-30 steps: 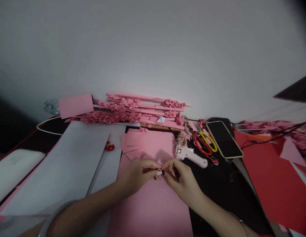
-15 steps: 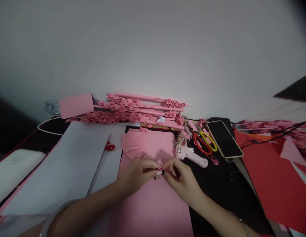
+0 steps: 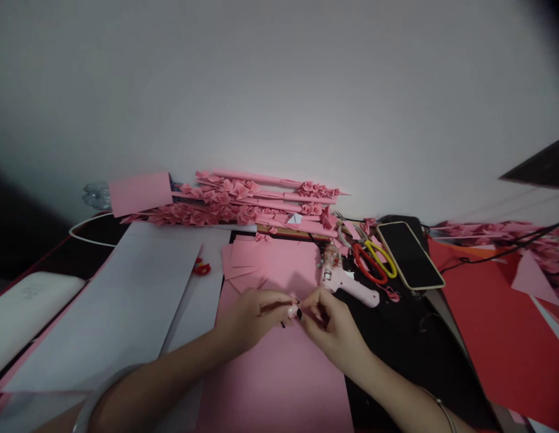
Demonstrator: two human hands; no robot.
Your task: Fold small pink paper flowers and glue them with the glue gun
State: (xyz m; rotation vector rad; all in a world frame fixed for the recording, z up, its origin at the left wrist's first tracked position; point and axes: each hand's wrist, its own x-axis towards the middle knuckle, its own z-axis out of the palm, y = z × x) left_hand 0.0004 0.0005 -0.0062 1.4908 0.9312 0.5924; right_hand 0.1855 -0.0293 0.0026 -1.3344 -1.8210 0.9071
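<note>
Both hands (image 3: 250, 322) (image 3: 334, 328) pinch a tiny, mostly hidden pink piece (image 3: 296, 304), likely unfinished; flowers (image 3: 216, 214) at eleven o'clock look done.

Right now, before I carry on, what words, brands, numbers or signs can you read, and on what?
No text can be read for certain.
White device at far left: a small grey mark, too blurred to read.
Phone: dark screen, no text showing.
Pink glue gun: no readable lettering.
Pink sheet: no print visible.
</note>
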